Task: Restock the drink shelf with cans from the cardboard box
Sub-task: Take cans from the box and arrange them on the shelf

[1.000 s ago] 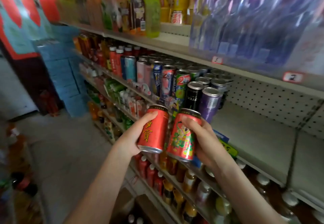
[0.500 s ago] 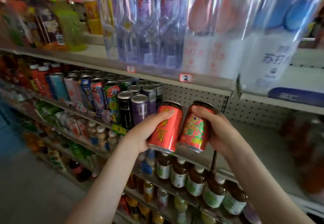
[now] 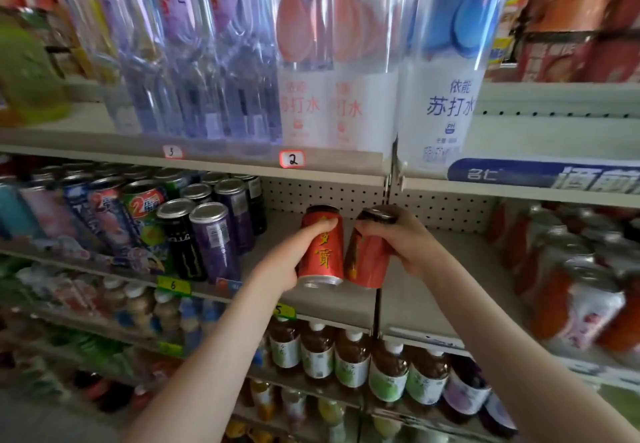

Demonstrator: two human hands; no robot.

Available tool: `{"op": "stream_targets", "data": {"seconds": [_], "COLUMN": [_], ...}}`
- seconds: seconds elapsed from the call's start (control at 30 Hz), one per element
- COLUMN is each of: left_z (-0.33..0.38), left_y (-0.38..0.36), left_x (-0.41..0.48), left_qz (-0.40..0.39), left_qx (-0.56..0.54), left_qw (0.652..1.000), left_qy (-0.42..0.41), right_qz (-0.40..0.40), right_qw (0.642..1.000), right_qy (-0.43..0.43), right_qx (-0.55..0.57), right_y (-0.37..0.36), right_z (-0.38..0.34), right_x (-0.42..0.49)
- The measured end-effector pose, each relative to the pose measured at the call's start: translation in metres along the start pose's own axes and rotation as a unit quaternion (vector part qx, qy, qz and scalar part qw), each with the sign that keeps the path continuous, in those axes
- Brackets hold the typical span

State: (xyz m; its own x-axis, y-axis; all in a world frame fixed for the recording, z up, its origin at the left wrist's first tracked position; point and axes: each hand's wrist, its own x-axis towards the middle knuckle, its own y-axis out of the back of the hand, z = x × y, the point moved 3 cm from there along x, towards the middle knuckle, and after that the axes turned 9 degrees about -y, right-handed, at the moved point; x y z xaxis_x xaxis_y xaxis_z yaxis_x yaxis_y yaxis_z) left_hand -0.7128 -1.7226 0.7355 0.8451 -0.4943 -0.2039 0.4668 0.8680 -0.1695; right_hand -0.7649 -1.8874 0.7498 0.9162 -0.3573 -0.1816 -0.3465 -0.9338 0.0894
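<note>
I hold two red drink cans over a bare stretch of the middle drink shelf [image 3: 311, 307]. My left hand [image 3: 287, 259] grips the left red can [image 3: 322, 252], which has yellow characters and leans slightly. My right hand [image 3: 408, 241] grips the right red can [image 3: 367, 259] from its top and right side; that can tilts to the left. The two cans touch side by side. Their bases hang just above the shelf board. The cardboard box is out of view.
Rows of tall cans [image 3: 207, 234] stand on the same shelf to the left, the nearest purple and black. Shrink-wrapped cans [image 3: 571, 286] fill the shelf at right. Water bottle packs [image 3: 311, 61] sit on the shelf above, brown tea bottles [image 3: 349, 356] below.
Both hands have carried the cans further in and right, over the bare shelf space past the purple can. The right can has turned, so its plain red side faces me.
</note>
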Motion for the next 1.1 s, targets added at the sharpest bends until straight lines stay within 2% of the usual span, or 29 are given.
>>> {"op": "stream_targets", "data": {"seconds": [0.1,0.17,0.37,0.5,0.6,0.77,0.87,0.93,0.97,1.03,1.1], "left_z": [-0.005,-0.009,-0.009,-0.003,0.003,0.006,0.005,0.008,0.011,0.018,0.021], "left_y": [0.005,0.010,0.016,0.021,0.029,0.040,0.044,0.038,0.033,0.024,0.019], "left_x": [0.013,0.019,0.022,0.022,0.023,0.023,0.022,0.021,0.019,0.018,0.018], "left_qz": [0.005,0.007,-0.048,-0.095,-0.115,-0.149,-0.168,-0.154,-0.122,-0.024,0.030], "left_qx": [0.037,0.072,0.162,0.185,0.195,0.241,0.255,0.271,0.314,0.429,0.479], "left_qw": [0.999,0.996,0.979,0.970,0.963,0.952,0.948,0.943,0.930,0.872,0.830], "left_qy": [-0.029,-0.053,-0.114,-0.124,-0.144,-0.120,-0.094,-0.114,-0.148,-0.233,-0.284], "right_qz": [0.125,0.182,0.232,0.249,0.222,0.143,0.046,-0.016,-0.023,-0.008,0.024], "right_qw": [0.983,0.966,0.942,0.931,0.928,0.963,0.987,0.991,0.990,0.988,0.986], "right_qy": [0.006,0.001,0.043,0.072,0.093,0.065,0.036,0.027,0.030,0.036,0.040], "right_qx": [-0.132,-0.183,-0.240,-0.258,-0.285,-0.219,-0.148,-0.128,-0.134,-0.150,-0.163], "right_y": [0.007,0.007,-0.003,-0.009,-0.012,-0.002,0.004,0.007,0.010,0.014,0.017], "right_z": [0.009,0.009,0.010,0.012,0.009,0.014,0.016,0.014,0.015,0.018,0.021], "right_x": [0.021,0.021,0.013,0.012,0.010,0.016,0.012,0.008,0.008,0.008,0.010]}}
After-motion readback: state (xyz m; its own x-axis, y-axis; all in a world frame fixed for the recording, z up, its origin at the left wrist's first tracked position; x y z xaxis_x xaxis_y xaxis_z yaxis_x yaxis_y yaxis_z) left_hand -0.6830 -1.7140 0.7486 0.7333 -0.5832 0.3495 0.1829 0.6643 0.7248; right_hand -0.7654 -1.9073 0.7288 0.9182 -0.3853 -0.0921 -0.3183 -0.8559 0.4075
